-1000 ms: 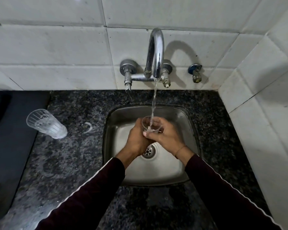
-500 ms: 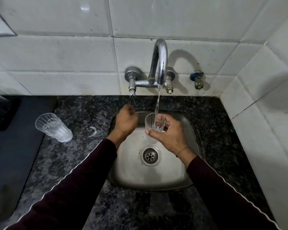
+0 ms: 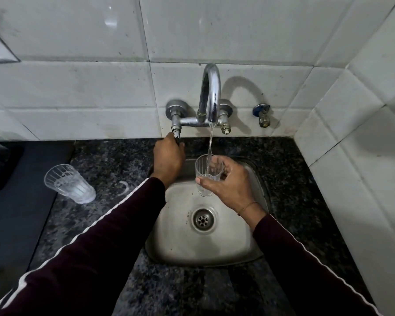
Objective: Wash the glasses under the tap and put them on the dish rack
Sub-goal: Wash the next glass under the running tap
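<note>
Left hand [image 3: 168, 156], half a second ago short of the tap [image 3: 211, 96], now grips its left handle [image 3: 177, 134]. Right hand [image 3: 228, 183] still holds the glass [image 3: 206, 176] upright under the stream, above the sink [image 3: 214, 247].

Countertop [image 3: 105, 226]: dark speckled granite, set against a white tiled wall. Steel sink [image 3: 214, 245] sunk into it, drain at centre. One clear ribbed glass [image 3: 70, 183] stands on it left of the sink. Dark mat [image 3: 12, 215] covers its left part.
</note>
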